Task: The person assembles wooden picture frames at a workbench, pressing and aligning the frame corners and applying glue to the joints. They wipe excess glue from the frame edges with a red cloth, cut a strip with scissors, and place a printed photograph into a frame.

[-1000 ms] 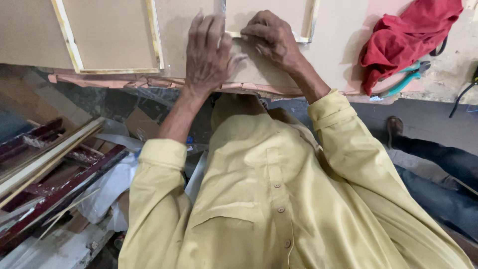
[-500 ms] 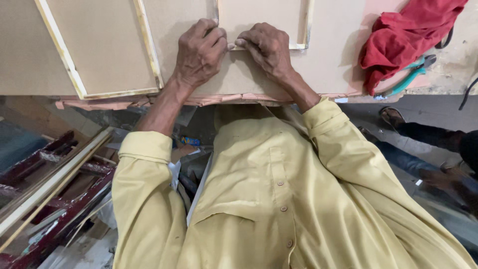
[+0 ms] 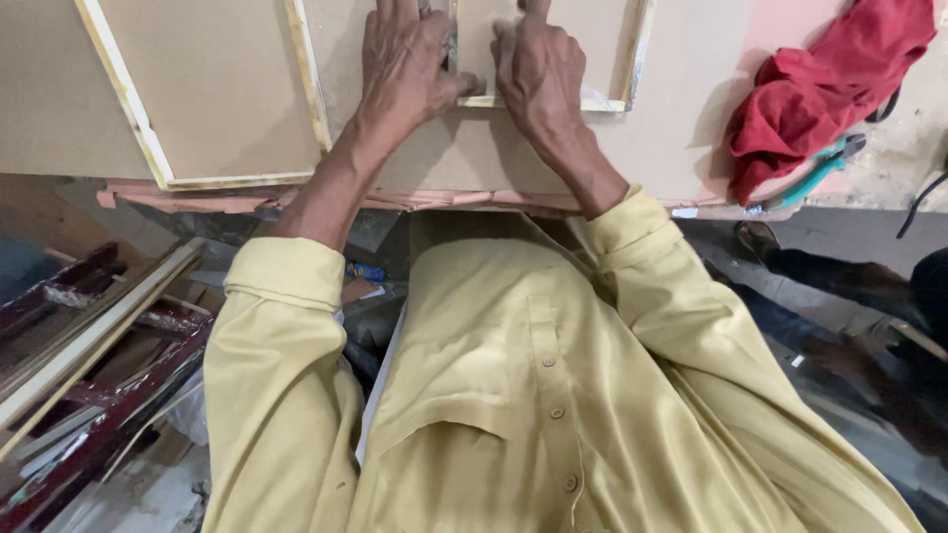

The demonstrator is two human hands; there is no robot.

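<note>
Between the left hand (image 3: 405, 59) and right hand (image 3: 538, 74) (both pressing) lies the framed panel's corner (image 3: 464, 99).

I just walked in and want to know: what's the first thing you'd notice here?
Two bare hands pressed flat at the top middle: the left hand and right hand sit on a tan board, either side of a pale wooden frame corner. A crumpled red cloth lies at the top right, and the yellow shirt fills the bottom.

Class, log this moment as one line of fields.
left hand: flat on board | right hand: pressing frame corner | red cloth: right, on board
</note>
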